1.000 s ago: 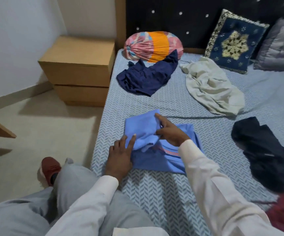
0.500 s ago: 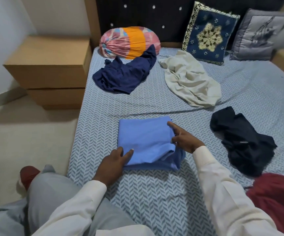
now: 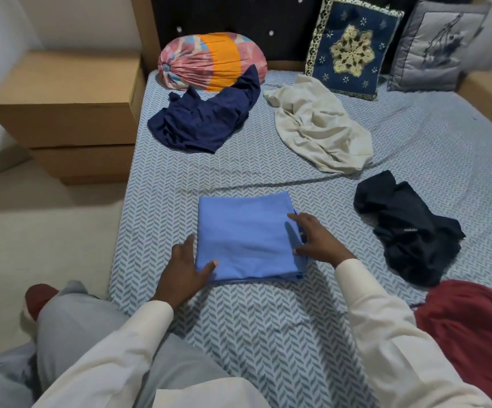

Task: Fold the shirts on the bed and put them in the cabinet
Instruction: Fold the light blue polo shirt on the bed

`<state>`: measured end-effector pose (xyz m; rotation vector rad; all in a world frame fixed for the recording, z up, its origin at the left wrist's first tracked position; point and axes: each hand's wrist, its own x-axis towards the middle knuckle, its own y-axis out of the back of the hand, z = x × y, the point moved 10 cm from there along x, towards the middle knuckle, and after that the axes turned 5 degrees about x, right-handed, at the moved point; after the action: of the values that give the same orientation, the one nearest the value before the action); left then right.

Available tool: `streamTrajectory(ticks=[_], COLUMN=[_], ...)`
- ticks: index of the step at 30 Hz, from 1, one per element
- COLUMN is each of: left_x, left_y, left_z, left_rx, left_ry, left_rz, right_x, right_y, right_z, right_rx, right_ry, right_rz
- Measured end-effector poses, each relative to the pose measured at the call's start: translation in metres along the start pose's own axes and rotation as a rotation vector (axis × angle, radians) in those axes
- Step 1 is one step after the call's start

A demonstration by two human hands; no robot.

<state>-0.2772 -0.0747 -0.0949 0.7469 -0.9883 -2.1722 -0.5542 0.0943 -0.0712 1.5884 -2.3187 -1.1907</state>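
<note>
One folded light-blue shirt (image 3: 244, 240), a flat rectangle, lies on the grey herringbone-patterned bed sheet (image 3: 268, 334) near its front edge. The left hand (image 3: 184, 267) holds the shirt's near-left corner, thumb on top. The right hand (image 3: 312, 240) grasps its right edge, fingers curled over the layers.

Four unfolded garments lie apart from one another on the bed: a crumpled navy shirt (image 3: 203, 122), a cream shirt (image 3: 318, 134), a black shirt (image 3: 409, 231) and a dark red garment (image 3: 474, 328). Small white lettering (image 3: 410, 230) on the black one is too small to read.

Three cushions stand at the headboard: a round pink-and-orange bolster (image 3: 209, 60), a navy embroidered cushion (image 3: 353, 48) and a grey cushion (image 3: 436, 48). One light wooden two-drawer cabinet (image 3: 71, 113) stands left of the bed.
</note>
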Motion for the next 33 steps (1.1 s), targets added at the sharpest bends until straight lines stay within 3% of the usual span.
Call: streamTrajectory(ticks=[4, 6, 11, 16, 20, 22, 24, 26, 29, 33], left_x=[0.014, 0.021, 0.025, 0.040, 0.050, 0.049, 0.043, 0.039, 0.042, 0.027], left_y=[-0.010, -0.015, -0.018, 0.030, 0.113, 0.153, 0.166, 0.143, 0.081, 0.032], left_z=[-0.019, -0.024, -0.027, -0.063, -0.099, -0.120, -0.115, -0.091, -0.058, -0.018], left_rx=[-0.202, -0.240, -0.561, -0.613, -0.504, -0.170, 0.189, 0.240, 0.295, 0.395], left_ry=[0.334, 0.379, 0.372, 0.332, 0.348, 0.417, 0.428, 0.334, 0.176, 0.071], left_rz=[-0.056, -0.074, -0.089, -0.034, 0.071, 0.192, 0.262, 0.226, 0.050, -0.013], right_x=[0.011, 0.028, 0.071, 0.089, 0.083, 0.087, 0.098, 0.105, 0.100, 0.114], right_y=[0.028, 0.038, 0.036, 0.014, -0.037, -0.055, -0.054, -0.044, -0.058, -0.067], right_z=[-0.013, -0.013, 0.002, -0.007, -0.038, -0.047, -0.058, -0.091, -0.135, -0.103], right_rx=[-0.123, -0.098, 0.082, 0.118, 0.411, 0.403, 0.224, 0.050, 0.023, 0.001], right_ry=[0.037, -0.012, -0.315, -0.431, -0.415, -0.381, -0.269, -0.025, 0.257, -0.015], right_rz=[0.353, 0.412, 0.256, 0.022, -0.192, -0.233, -0.138, 0.034, 0.084, 0.079])
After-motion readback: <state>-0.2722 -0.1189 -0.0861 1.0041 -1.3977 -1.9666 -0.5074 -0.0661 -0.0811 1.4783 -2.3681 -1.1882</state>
